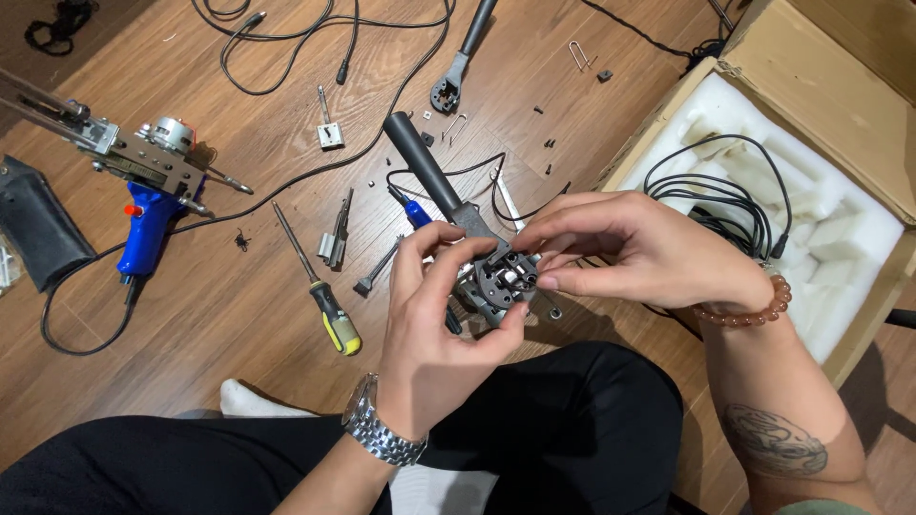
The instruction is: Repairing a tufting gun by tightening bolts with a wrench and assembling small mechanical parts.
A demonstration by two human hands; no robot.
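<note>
Wooden floor: bears blue-handled power tool, yellow-black screwdriver, ratchet wrench, black cables, black pouch, small screws, open cardboard box with white foam.

- The scene is lit evenly and brightly from above; no dim corners are seen.
- Soft, short shadows are cast on the wooden floor beneath the hands and tools.
- Mild glare is noted on the white foam, where detail is partly washed out.
- Focus is sharp throughout; slight wide-angle bending is seen at the frame's edges.
</note>
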